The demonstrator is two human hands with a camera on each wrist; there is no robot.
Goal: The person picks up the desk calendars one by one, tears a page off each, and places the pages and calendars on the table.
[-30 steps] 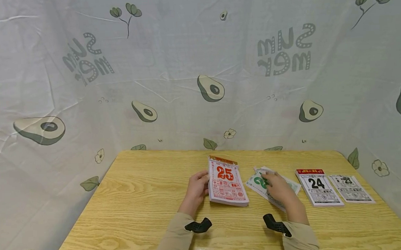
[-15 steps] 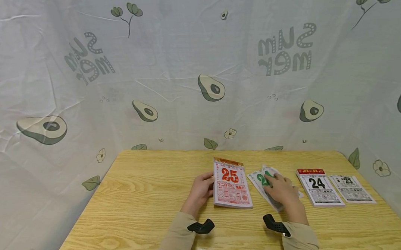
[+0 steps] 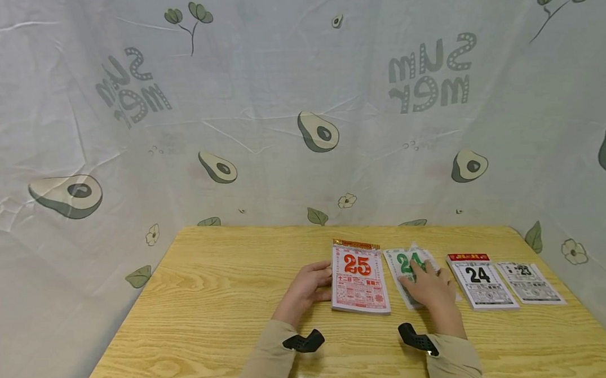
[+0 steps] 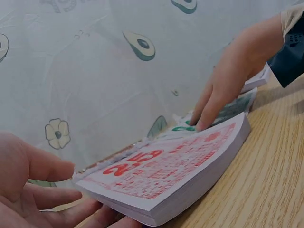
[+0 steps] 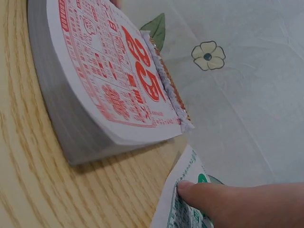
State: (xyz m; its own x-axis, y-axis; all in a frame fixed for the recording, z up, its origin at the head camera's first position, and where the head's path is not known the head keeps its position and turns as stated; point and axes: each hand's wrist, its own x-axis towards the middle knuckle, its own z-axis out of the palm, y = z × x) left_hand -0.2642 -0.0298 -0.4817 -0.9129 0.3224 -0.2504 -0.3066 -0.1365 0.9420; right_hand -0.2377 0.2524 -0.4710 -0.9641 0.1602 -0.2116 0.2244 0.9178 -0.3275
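Observation:
My left hand [image 3: 309,285] is at the left edge of a thick tear-off calendar [image 3: 359,279] with a red 25. In the left wrist view its fingers reach along and partly under the pad's side, while the thumb [image 4: 52,166] lies off the printed page. To the right, loose calendar sheets [image 3: 396,264] lie on the table, the top one with a green 24. My right hand [image 3: 431,282] presses them with its fingertips and hides their lower right part. In the right wrist view, its thumb [image 5: 204,194] rests on the sheet with green print.
Further right, a calendar pad [image 3: 482,285] with a black 24 and red header lies beside a sheet [image 3: 530,283] marked 23. The wooden table [image 3: 196,306] meets a patterned cloth [image 3: 258,100] at its back edge.
The red 25 calendar has slid right and turned straighter, with my left hand following. Under my right hand, the loose sheets have turned upright and come closer together.

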